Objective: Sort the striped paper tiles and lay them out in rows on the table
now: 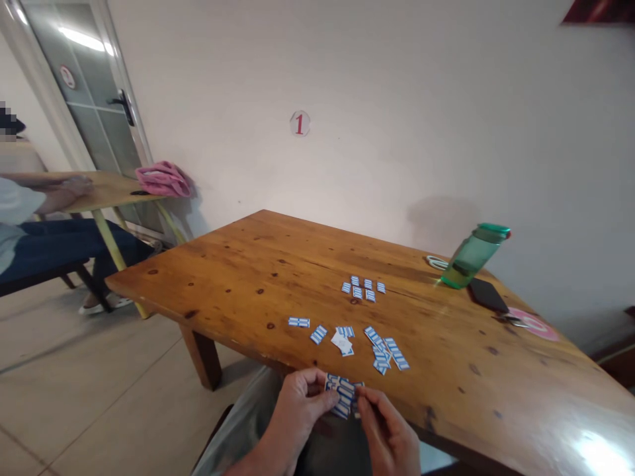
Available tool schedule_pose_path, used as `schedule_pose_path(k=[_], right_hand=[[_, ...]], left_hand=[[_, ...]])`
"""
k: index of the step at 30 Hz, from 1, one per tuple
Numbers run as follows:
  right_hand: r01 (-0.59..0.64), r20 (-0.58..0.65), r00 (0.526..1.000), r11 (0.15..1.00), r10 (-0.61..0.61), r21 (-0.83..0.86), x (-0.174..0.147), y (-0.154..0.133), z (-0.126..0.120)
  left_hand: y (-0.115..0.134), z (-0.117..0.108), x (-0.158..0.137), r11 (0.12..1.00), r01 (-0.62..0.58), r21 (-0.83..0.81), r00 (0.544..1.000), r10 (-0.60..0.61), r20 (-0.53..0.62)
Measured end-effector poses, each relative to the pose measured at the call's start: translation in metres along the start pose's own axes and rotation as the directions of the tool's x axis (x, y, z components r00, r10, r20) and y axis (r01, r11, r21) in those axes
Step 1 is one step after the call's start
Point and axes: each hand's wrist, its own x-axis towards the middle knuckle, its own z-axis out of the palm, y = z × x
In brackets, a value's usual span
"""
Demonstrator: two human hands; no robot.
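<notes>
A bunch of blue-and-white cards (342,395) is sitting over the lap by the near edge of the wooden table (233,268); the left hand (303,404) is gripping it, the right hand (389,430) pinching at its right side. Loose cards (397,353) are lying beyond, a green bottle (477,255) standing toward the wall (347,178).
</notes>
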Motion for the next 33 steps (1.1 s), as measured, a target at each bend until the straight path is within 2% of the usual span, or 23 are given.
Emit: schedule_pose_path(k=[3, 6, 11, 16, 21, 23, 25, 29, 31, 33], right_hand=[[-0.032, 0.079, 0.996, 0.999, 0.03, 0.029, -0.001, -0.003, 0.004], [-0.103, 0.077, 0.992, 0.994, 0.101, 0.031, 0.0, -0.002, 0.004], [-0.25, 0.115, 0.966, 0.945, 0.23, 0.209, 0.001, -0.003, 0.002], [-0.311, 0.111, 0.95, 0.892, 0.291, 0.327, 0.001, 0.001, 0.001], [-0.422, 0.246, 0.905, 0.812, 0.348, 0.404, 0.005, 0.011, -0.004], [-0.408, 0.237, 0.91, 0.828, 0.339, 0.384, 0.005, 0.011, -0.004], [-0.353, 0.174, 0.934, 0.878, 0.311, 0.324, 0.003, 0.007, -0.002], [-0.152, -0.027, 0.988, 0.988, 0.153, 0.034, -0.005, -0.004, 0.004], [-0.089, -0.077, 0.994, 0.991, 0.081, -0.1, -0.008, -0.006, 0.006], [-0.084, -0.11, 0.992, 0.985, 0.068, -0.15, -0.008, -0.005, 0.006]], left_hand=[[0.0, 0.003, 0.001, 0.999, 0.006, 0.047, 1.0, -0.006, -0.001], [-0.002, 0.005, 0.001, 0.998, 0.007, 0.057, 1.0, -0.007, 0.003], [-0.003, 0.004, -0.003, 0.999, 0.033, -0.035, 0.995, -0.03, 0.09], [0.002, 0.003, -0.007, 0.996, 0.075, -0.054, 0.991, -0.068, 0.111], [0.006, 0.007, -0.01, 0.993, 0.097, -0.074, 0.982, -0.083, 0.17], [0.007, 0.007, -0.011, 0.994, 0.088, -0.067, 0.982, -0.075, 0.174], [0.007, 0.007, -0.01, 0.997, 0.067, -0.024, 0.988, -0.063, 0.14], [0.006, 0.007, -0.007, 0.997, -0.02, 0.08, 0.999, 0.017, 0.029], [0.005, 0.007, -0.006, 0.995, -0.038, 0.097, 0.999, 0.038, 0.003], [0.003, 0.007, -0.005, 0.995, -0.04, 0.095, 0.999, 0.039, 0.007]])
